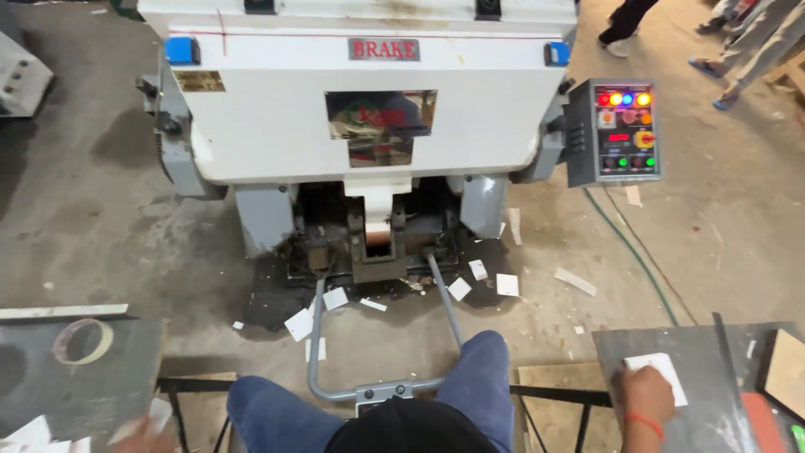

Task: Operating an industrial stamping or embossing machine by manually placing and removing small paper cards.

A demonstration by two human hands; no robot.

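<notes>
Left hand [144,438] is getting cut off by the bottom edge, blurred over white sheets [33,434]; its grip is impossible to read. Right hand [641,394] is lying flat, fingers spread, pressing on a white card [662,373] on the grey side table [713,419] at right. Knees are crowding the machine's grey foot bar [377,390]. Paper scraps [335,298] are littering open floor ahead.

right hand [644,393] flat on white card [662,373] | grey table [713,419] | press machine [369,101] ahead

Paper scraps [506,284] litter the concrete floor [92,226].
</notes>
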